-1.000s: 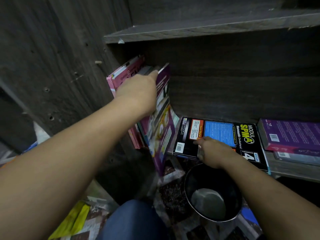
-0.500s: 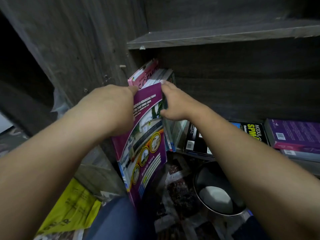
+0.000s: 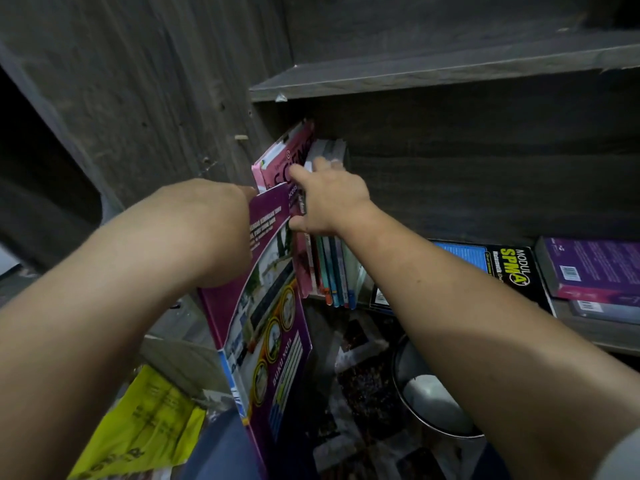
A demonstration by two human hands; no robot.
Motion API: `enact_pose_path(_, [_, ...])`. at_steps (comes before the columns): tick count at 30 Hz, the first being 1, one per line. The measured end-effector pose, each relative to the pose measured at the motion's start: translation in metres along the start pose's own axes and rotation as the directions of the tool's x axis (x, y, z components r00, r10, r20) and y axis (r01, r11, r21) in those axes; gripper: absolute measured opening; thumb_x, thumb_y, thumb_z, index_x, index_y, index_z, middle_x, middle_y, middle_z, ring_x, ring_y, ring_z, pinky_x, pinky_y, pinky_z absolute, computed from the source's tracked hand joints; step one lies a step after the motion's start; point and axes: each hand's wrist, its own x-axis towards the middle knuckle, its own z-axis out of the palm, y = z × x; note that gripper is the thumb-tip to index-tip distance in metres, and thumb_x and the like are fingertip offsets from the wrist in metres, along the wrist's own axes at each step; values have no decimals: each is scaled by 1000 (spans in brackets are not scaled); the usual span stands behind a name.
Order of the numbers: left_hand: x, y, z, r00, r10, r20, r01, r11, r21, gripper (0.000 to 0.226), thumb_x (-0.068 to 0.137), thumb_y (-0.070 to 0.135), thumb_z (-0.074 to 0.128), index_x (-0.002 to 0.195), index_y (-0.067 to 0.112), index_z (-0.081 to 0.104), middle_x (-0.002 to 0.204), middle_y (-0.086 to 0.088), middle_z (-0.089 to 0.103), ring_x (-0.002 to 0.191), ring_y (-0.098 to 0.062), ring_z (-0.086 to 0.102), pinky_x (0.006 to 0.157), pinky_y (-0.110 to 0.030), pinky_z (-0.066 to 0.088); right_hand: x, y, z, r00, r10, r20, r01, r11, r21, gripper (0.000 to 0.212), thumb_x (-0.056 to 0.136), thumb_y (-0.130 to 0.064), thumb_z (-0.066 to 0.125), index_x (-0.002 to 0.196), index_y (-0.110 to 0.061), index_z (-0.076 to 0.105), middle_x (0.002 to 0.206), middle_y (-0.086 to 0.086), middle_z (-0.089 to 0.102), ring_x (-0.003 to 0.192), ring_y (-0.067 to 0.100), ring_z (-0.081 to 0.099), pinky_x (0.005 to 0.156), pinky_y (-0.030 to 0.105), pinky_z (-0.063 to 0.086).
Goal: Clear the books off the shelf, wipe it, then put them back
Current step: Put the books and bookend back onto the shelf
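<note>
My left hand [image 3: 211,233] grips a purple softcover book [image 3: 266,327] by its top edge; the book hangs out of the shelf, tilted toward me. My right hand [image 3: 329,199] reaches into the row of upright books [image 3: 332,268] at the shelf's left end, fingers over the tops of a pink science book [image 3: 289,157] and the grey books beside it, thumb at their spines. A black SPM book [image 3: 509,268] lies flat on the shelf board [image 3: 595,337], with a purple book stack [image 3: 595,268] at its right.
A dark round metal bowl [image 3: 433,400] sits on the floor under my right forearm. Newspaper sheets [image 3: 360,382] cover the floor, and a yellow plastic bag [image 3: 145,420] lies at lower left. The cabinet's side panel [image 3: 156,98] stands left; an upper shelf board [image 3: 450,74] juts overhead.
My left hand pulled the purple book out of the row and toward me. My right hand left the black book, rose to the row, and now reaches over the pink and grey books.
</note>
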Motion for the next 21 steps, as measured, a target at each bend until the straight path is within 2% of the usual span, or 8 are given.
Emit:
enact_pose_path(3, [3,-2,-3,1000,6,1,-6,1000,7,60,91,33,60,145,32,34,124,0,60,110,-24,56,86,-33,48,-3,16,5,996,46,-71,-47,999,-14,69,81,-56,65,135,-28,34,134,10,43,128,38,40,84,44,50])
enact_pose_path(7, [15,-2,-3,1000,10,-28,-10,1000,-3,55,90,30,60,142,28,41,119,-3,61,107,-26,57,82,-32,46,-8,35,9,985,9,-172,-6,1000,18,50,85,-44,62,126,-25,42,121,7,52,118,32,49,75,36,45])
enact_pose_path(10, [34,0,-3,998,7,-62,-9,999,-35,51,89,27,60,137,25,47,115,-6,62,103,-29,59,80,-33,48,-10,36,7,981,20,-193,-13,999,36,47,83,-41,63,123,-24,45,117,5,53,113,30,51,68,33,38])
enact_pose_path(16, [83,6,10,984,-7,-176,-8,996,-85,44,85,24,60,128,19,56,114,-11,62,97,-32,60,70,-33,47,-13,39,7,973,30,-227,-16,998,63,46,81,-42,66,119,-25,48,113,3,55,109,27,53,67,30,34])
enact_pose_path(21, [103,1,8,984,-39,-176,27,997,-67,40,82,29,63,121,20,61,100,-9,63,79,-29,55,62,-31,41,-12,40,9,969,30,-246,-11,997,80,45,80,-41,67,117,-24,49,111,3,55,108,27,53,66,31,34])
